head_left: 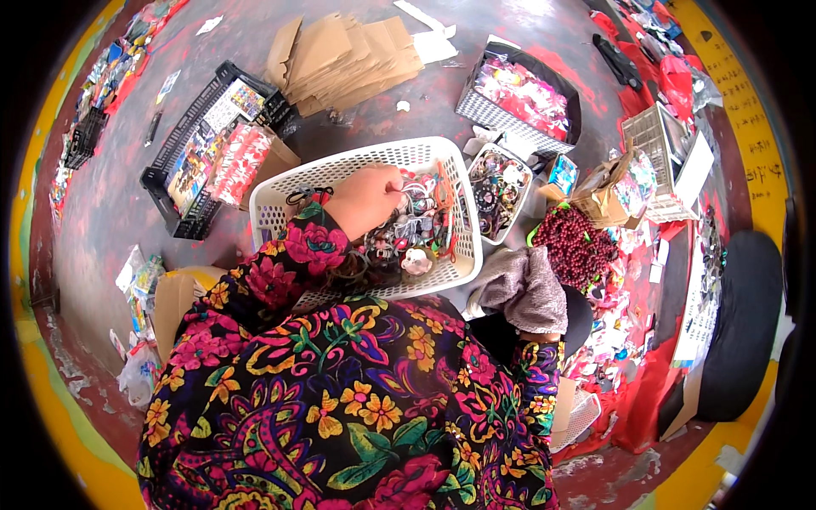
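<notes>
Left hand (367,200) — in white basket (280,191)

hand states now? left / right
Left hand: curled over small items in the white basket; grip unclear.
Right hand: hidden under grey cloth; cannot tell.

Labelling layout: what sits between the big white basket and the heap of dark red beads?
In the head view, a smaller white basket of mixed trinkets sits between the big white basket and the red beads.
</notes>
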The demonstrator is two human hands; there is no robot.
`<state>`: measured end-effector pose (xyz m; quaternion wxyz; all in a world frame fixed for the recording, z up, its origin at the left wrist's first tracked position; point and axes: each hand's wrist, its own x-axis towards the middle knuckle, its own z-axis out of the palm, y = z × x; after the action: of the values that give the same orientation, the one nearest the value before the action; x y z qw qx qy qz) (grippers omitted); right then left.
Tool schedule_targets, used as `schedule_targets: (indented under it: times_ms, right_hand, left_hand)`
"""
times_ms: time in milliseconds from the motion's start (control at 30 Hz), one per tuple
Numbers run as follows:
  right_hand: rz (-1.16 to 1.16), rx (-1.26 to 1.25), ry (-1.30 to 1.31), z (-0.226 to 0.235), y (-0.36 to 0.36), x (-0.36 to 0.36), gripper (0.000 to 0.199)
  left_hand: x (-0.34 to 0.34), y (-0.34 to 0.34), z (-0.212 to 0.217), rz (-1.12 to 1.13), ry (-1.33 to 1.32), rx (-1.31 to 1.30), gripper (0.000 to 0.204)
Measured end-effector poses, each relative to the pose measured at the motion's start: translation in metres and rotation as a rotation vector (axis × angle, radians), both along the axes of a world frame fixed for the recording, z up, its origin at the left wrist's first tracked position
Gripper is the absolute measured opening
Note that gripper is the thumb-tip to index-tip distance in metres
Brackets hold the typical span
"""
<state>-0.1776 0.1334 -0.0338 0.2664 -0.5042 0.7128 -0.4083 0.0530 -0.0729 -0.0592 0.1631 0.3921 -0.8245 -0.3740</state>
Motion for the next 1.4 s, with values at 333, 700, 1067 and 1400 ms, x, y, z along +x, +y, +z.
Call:
schedule_targets:
  times_ms: [333, 700, 1067, 1400]
  right_hand:
    - [0.036, -0.107, -0.471, -0.035, 0.004, -0.015, 0.008]
    - [-0.187, -0.16, -1.266, 0.017, -0.02, 0.007, 0.033]
    - [0.324, 0.019, 0.641, 0.074, -0.045, 0.05, 0.019]
    - [0.233, -0.334, 0.577, 0.056, -0.035, 0.042, 0.019]
  left_hand:
    - [0.006, 0.001, 0.032, 0.113, 0.687, 0.795, 0.005]
    - [0.003, 0.023, 0.062, 0.102, 0.753, 1.152, 0.018]
    - [-0.021, 0.055, 0.065, 0.04, 0.736, 1.215, 0.03]
    - [-0.016, 0.061, 0.081, -0.391, 0.431, 0.854, 0.035]
